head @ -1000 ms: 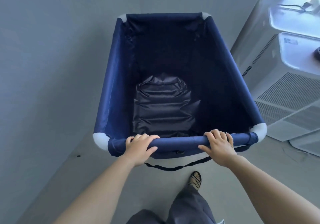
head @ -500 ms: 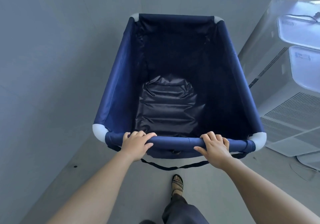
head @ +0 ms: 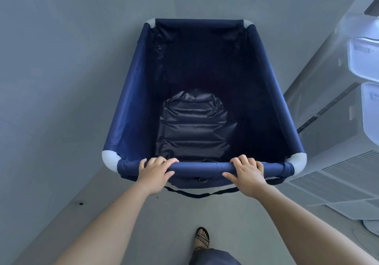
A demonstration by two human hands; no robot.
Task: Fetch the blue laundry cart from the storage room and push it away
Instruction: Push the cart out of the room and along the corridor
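The floor (head: 143, 223) is smooth and grey. A grey wall (head: 51, 80) goes up on the left side, and another grey wall is at the far end. One small dark spot (head: 81, 203) sits on the floor near the left wall. On the right stand big white machines (head: 338, 182) with thin slits in their sides. They run off the edge, so I cannot tell how many there are.

The blue laundry cart (head: 131, 100) stands on the floor in the middle, between the left wall and the white machines. It is just in front of the person. Its cloth sides are dark blue, and the shiny dark bottom (head: 194, 125) is wrinkled. Nothing lies on it.

The left hand (head: 154, 174) grips the near bar (head: 201, 167) of the cart. Its fingers curl over the top of the bar, and the thumb lies on the near side. The right hand (head: 247, 173) grips the same bar further right, in the same way. The two hands are apart, with bare bar between them.

There is one cart and two hands on it. The cart has four white corners (head: 109, 158), two near and two far. One black strap (head: 201, 195) hangs in a loop under the near bar, and one small buckle (head: 203, 180) is just above it. One foot in a strappy sandal (head: 202, 237) shows on the floor below the hands.
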